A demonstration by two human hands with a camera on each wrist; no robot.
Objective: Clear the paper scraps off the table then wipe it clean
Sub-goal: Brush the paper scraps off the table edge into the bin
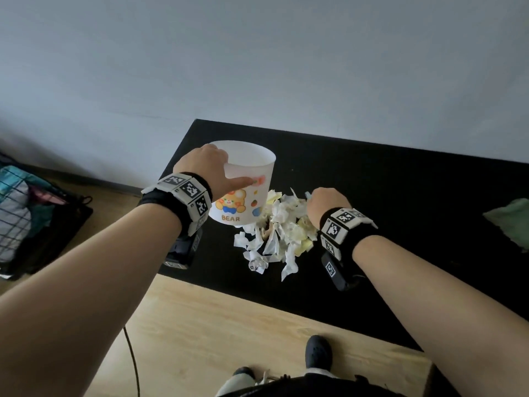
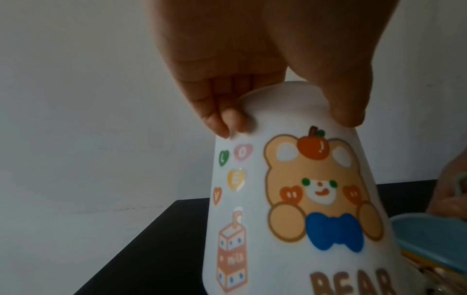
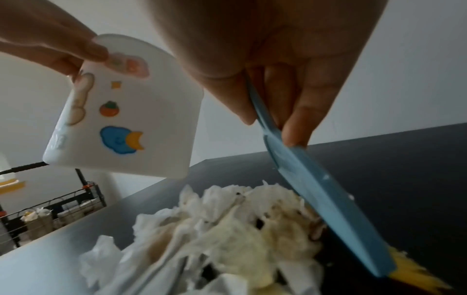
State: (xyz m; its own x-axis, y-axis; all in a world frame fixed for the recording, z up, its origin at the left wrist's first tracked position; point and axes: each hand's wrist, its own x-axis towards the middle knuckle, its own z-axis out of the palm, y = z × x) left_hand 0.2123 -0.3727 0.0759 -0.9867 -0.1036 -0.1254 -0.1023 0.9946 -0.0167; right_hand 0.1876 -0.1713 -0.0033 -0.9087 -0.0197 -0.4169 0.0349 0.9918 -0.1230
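A person's left hand [image 1: 204, 167] grips a white bear-print bin [image 1: 249, 184] by its rim, thumb [image 2: 336, 95] outside on the wall and fingers [image 2: 222, 111] curled over the edge, holding it tilted and lifted above the black table [image 1: 400, 196]. The right hand [image 1: 326, 204] clasps the handle of a small blue brush [image 3: 316, 191], fingers wrapped around it, its yellow bristles against a heap of crumpled white and yellow paper scraps [image 1: 274, 233] lying on the table just beside the bin.

Black wristbands [image 1: 183, 207] carrying white coded tags; seemingly black shoes [image 1: 318, 353].
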